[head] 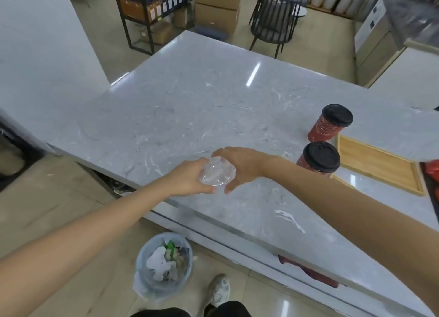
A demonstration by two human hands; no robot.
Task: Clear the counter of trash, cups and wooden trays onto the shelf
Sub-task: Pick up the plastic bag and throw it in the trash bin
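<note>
both hands meet over the near edge of the grey marble bench point(190, 98). the left hand point(190, 177) has its grip closed around a crumpled clear plastic wrap point(217, 173), thumb below and fingers curled on its left side. the right hand point(240, 166) cups the same wrap from 3 o'clock, its grip half open, with the thumb pointing down. at 2 o'clock from the hands stand two red cups with black lids, the near cup point(317, 160) and the far cup point(329, 123), both upright, just beside a wooden tray point(377, 164). a lined trash bin point(164, 264) with rubbish stands on the floor at 6 o'clock.
</note>
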